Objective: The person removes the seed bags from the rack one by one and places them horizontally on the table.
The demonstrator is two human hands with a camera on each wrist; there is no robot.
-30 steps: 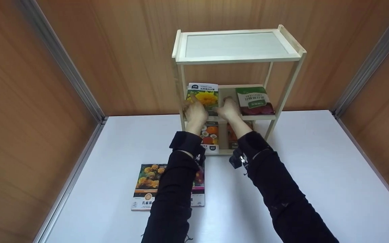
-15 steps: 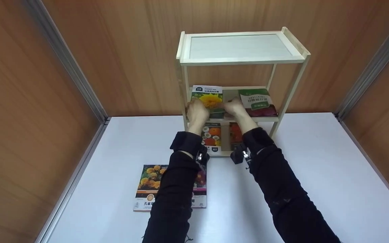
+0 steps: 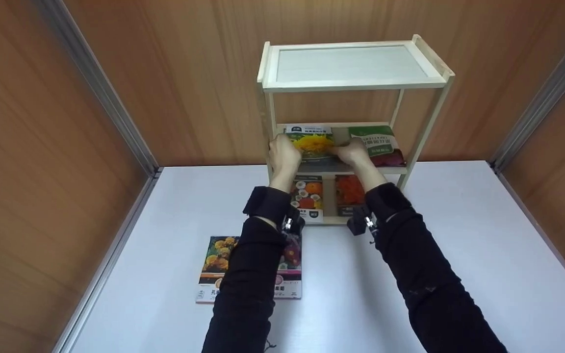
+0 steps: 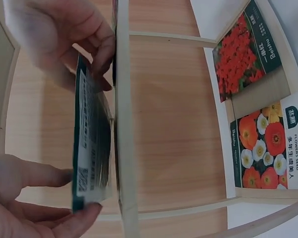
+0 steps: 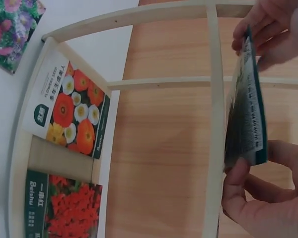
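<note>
A seed packet (image 3: 313,143) with a yellow flower on its front is over the middle shelf (image 3: 379,170) of a small wooden rack, near the left end. My left hand (image 3: 284,156) pinches its left edge between thumb and fingers. At the opposite edge, my right hand (image 3: 354,153) grips it the same way. Both wrist views show the back of the packet (image 4: 92,141), dark green with a white printed panel. To the right on that shelf lies a green and dark red packet (image 3: 379,144), partly behind my right hand.
On the rack's bottom shelf lie a poppy packet (image 3: 307,196) and a red-flower packet (image 3: 348,193). Flower packets (image 3: 218,264) lie on the white table at front left, partly under my left sleeve. The rack's top panel (image 3: 353,66) overhangs my hands; wooden walls stand around.
The yellow-flower packet has shifted slightly right on the shelf and its near edge has come up. My right hand has moved right with it, now holding its edge.
</note>
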